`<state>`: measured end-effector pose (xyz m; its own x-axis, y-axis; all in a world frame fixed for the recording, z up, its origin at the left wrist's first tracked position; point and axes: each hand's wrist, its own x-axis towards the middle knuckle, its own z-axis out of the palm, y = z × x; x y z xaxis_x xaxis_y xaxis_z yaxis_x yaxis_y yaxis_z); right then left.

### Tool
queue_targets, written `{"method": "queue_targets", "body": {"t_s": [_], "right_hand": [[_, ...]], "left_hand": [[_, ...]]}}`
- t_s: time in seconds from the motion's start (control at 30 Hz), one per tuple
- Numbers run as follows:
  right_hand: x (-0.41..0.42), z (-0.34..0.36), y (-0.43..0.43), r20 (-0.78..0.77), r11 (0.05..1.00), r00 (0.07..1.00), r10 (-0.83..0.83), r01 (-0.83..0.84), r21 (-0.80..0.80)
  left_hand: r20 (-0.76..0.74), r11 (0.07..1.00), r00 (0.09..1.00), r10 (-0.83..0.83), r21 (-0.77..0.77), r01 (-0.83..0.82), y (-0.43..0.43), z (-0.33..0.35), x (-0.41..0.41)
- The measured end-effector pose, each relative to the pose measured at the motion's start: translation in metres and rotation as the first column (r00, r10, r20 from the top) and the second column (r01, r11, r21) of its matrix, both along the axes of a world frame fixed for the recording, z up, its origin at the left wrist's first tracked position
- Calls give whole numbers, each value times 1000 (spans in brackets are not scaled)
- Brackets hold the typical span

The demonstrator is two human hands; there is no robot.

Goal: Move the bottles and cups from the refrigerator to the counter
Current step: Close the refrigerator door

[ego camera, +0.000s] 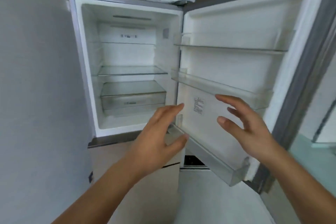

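Open refrigerator [127,56], bare glass shelf [132,71], clear drawer [133,99], three bare door bins [227,90]

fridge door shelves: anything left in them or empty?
Empty as far as visible. All three door shelves show only clear plastic and white liner; no bottles or cups. Both hands, left hand and right hand, hold nothing.

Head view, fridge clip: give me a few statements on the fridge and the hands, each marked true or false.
1. The fridge door stands open. True.
2. A bottle stands on the glass shelf inside. False: the shelf is bare.
3. Both hands are empty. True: the left hand and the right hand have open fingers and no grip on anything.
4. The right hand holds a cup. False: it holds nothing.
5. The lowest door bin shows no bottles or cups. True.
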<state>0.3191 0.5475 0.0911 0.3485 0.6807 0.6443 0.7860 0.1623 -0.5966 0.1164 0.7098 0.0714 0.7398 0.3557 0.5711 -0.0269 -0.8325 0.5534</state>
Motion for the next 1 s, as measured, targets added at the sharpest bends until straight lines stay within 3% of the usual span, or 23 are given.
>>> {"method": "queue_targets", "body": {"t_s": [0.1,0.3,0.4,0.5,0.67,0.83,1.0], "right_hand": [[17,3,-19,-36,986,987,-160,161,43],[27,9,-56,-101,891,894,-437,445,86],[32,14,-74,-139,797,801,-582,596,98],[56,24,-88,-302,680,666,-682,730,72],[105,43,-95,-531,683,548,-647,725,-84],[122,47,-87,-561,741,566,-604,658,-133],[123,42,-90,-582,764,590,-560,640,-85]], "left_hand": [[-11,984,984,-176,13,176,11,7,63],[-32,903,932,-361,239,357,7,24,159],[22,860,906,-422,325,393,-4,23,183],[35,829,877,-480,345,440,-16,17,192],[28,804,850,-527,342,487,-27,5,192],[27,833,867,-497,295,468,-26,-1,185],[27,871,899,-437,262,416,-35,1,177]]}}
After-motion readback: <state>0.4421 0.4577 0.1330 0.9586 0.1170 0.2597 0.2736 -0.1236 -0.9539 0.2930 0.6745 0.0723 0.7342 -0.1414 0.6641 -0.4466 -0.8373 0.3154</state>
